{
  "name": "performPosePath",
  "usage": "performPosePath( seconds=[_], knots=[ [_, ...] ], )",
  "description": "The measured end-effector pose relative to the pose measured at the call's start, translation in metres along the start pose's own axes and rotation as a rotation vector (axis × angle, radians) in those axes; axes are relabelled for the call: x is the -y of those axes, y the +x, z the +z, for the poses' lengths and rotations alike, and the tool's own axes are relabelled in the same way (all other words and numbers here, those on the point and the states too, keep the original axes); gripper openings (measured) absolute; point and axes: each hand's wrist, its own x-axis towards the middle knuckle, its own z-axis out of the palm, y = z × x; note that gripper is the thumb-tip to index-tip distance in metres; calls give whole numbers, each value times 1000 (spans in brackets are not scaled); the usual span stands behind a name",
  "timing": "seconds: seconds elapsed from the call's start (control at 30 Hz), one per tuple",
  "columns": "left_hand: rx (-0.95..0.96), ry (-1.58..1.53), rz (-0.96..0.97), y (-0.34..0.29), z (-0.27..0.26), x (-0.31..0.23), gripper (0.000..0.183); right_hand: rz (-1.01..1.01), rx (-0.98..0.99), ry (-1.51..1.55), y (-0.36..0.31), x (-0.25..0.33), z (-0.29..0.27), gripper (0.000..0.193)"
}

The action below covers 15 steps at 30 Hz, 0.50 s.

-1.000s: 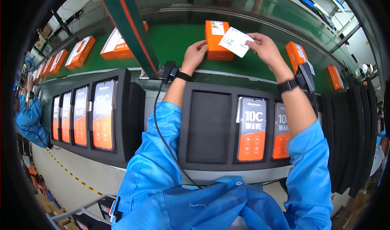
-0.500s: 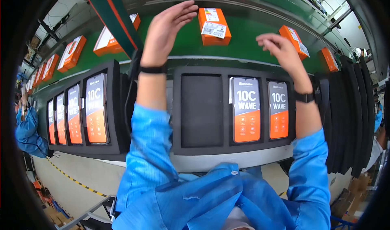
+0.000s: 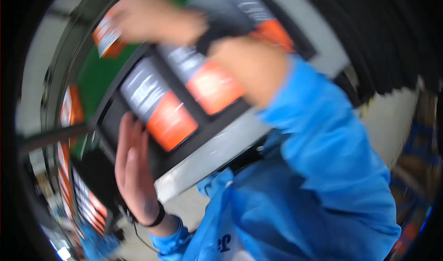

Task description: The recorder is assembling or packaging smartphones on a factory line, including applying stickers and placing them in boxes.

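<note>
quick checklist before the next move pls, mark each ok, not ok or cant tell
1. Left hand free: ok, open with nothing seen in it.
2. Right hand gripping the small orange-and-white box: cannot tell, fingers overlap it but blur hides contact.
3. Flat rectangular grey-and-orange phones lying in the black foam tray: ok.
4. Left hand clear of the tray: cannot tell, it overlaps one end in view.
5. View sharp: not ok, motion-blurred.

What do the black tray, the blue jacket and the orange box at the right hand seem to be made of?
Black tray: probably foam, matte, by its thick, dull rim. Blue jacket: seemingly woven cloth, slightly shiny, by its soft folds. Orange box: perhaps printed cardboard, by its boxy shape; blur hides the finish.
</note>
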Motion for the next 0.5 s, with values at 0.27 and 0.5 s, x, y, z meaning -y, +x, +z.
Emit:
performPosePath(
  seconds=[0.27, 0.5],
  knots=[
    [-124, -293, -72, 27, 69, 21, 56, 177, 312, -142, 12, -46, 57, 14],
    [-251, -8, -142, -6, 21, 30, 36, -149, 272, -240, 26, -15, 17, 24]
  ],
)
